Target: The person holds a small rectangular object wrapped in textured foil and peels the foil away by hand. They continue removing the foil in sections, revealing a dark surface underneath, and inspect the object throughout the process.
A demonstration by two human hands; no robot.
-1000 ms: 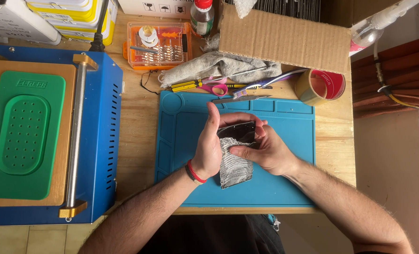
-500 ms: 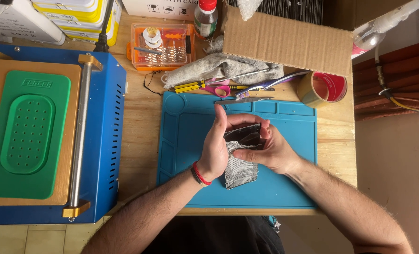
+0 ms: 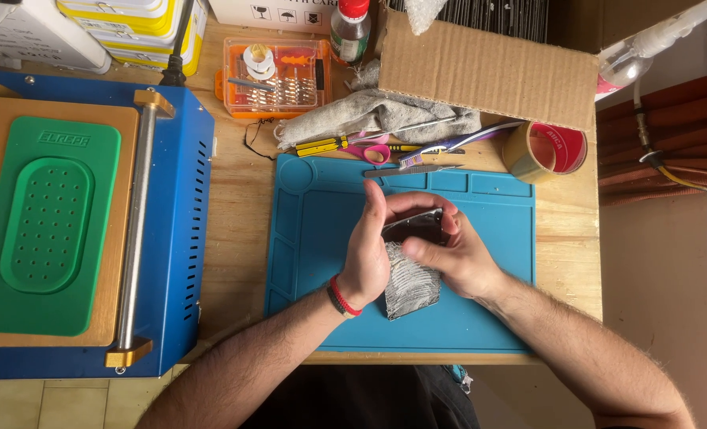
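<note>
Wooden bench top carries a blue work mat (image 3: 496,318), and over its middle both hands grip 1 flat device (image 3: 411,268) wrapped in crinkled silvery film. Left hand (image 3: 367,253) curls around its left edge; right hand (image 3: 449,253) pinches its dark upper end. Judging by that grip, peel slowly, keeping it low. Beyond lie tweezers (image 3: 405,169), a tape roll (image 3: 545,151) and an orange bit case (image 3: 275,75).

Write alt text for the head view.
Both hands, left hand and right hand, hold a dark phone with a crumpled silvery sheet over a blue mat. A blue machine sits left; tools lie behind.
</note>
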